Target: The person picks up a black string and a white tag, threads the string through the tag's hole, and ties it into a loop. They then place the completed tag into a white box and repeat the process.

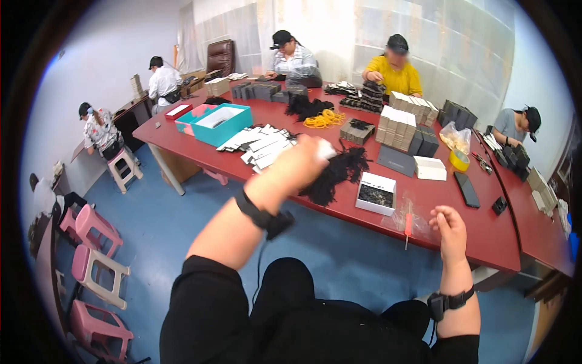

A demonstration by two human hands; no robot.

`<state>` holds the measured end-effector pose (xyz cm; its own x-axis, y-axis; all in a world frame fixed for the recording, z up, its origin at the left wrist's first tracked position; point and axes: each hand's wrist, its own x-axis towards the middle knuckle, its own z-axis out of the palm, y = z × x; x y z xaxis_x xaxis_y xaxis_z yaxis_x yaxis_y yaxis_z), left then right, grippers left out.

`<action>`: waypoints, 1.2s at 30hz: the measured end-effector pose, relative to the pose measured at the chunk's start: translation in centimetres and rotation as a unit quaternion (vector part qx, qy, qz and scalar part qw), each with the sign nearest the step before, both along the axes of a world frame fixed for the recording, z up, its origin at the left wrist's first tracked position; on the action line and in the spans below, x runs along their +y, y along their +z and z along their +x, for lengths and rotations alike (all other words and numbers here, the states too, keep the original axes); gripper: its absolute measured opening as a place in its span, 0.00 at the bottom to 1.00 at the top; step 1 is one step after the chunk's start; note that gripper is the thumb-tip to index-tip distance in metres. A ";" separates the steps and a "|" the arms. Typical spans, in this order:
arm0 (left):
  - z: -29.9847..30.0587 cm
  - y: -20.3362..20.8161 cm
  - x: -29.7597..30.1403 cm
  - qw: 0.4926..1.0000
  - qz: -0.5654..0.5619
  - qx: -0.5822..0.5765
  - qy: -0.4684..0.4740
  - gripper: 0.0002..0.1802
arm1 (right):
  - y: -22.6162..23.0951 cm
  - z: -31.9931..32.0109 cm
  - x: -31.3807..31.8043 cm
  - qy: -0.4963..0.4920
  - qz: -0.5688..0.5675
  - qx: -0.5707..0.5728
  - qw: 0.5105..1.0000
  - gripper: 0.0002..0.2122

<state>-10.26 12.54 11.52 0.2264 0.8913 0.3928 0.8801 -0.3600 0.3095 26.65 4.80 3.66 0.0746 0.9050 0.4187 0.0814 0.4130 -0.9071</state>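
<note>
My left hand (303,159) reaches over the table, blurred by motion, with its fingers closed on a white card (326,150). Just left of it lies a loose heap of white cards (262,144), and tangled black cords (336,176) spread below its fingertips. By the table's near edge, my right hand (450,230) is raised with fingers curled toward the thumb; what they pinch, if anything, is too small to make out. Left of that hand are a clear plastic bag (395,223) and a red-handled pointed tool (408,224). A white box (376,195) of small dark bits stands behind them.
The red table (242,167) carries a teal box (223,124), yellow cords (324,119), stacks of cards (397,128), yellow tape (459,160) and a phone (467,190). Several people work around the room. Pink stools (100,327) line the left.
</note>
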 end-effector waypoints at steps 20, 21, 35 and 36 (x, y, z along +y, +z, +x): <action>13.9 -4.9 20.0 0.939 0.019 0.186 -0.288 0.19 | -1.6 8.4 17.9 -0.200 0.096 -0.500 0.837 0.16; 14.2 -4.9 20.2 0.939 0.001 0.177 -0.295 0.21 | -1.7 8.6 18.0 -0.193 0.092 -0.515 0.830 0.16; 14.8 -3.5 18.4 0.946 -0.122 0.177 -0.242 0.16 | 0.8 8.0 16.6 -0.180 -0.007 -0.496 0.849 0.09; 14.4 -2.6 18.0 0.947 -0.118 0.178 -0.239 0.16 | 0.6 8.2 16.8 -0.180 -0.002 -0.495 0.850 0.09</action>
<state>4.19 30.52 8.91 0.7068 0.7072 0.0187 0.6980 -0.7014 0.1440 34.84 21.63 4.29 -0.0395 0.8993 0.4355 0.9261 0.1966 -0.3219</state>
